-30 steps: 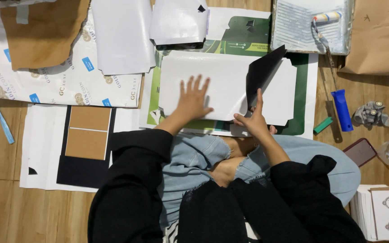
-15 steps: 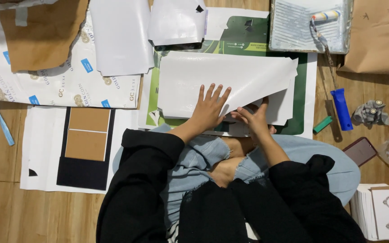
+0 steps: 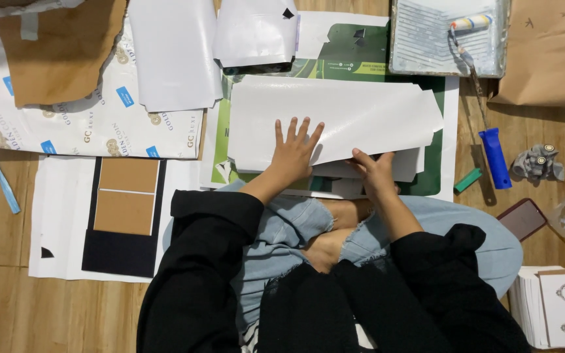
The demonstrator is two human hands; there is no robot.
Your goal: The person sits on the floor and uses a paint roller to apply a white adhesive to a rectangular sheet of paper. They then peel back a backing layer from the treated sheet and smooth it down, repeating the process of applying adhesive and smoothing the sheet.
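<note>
My left hand lies flat with fingers spread on a large white sheet that covers the green cutting mat in front of my knees. My right hand pinches the lower edge of that sheet, with its fingers tucked under it over a stack of more white sheets. Both sleeves are black. The dark underside of the sheet is hidden, since the sheet lies white side up.
A paint tray with a blue-handled roller lies at the back right. Brown paper is at the far right, printed wrapping sheets at the left. A black and brown board, a phone and boxes lie nearby.
The sheet's raised dark corner has been folded down flat, white side up. My left hand slid right and down onto it; my right hand dropped to the sheet's lower edge.
</note>
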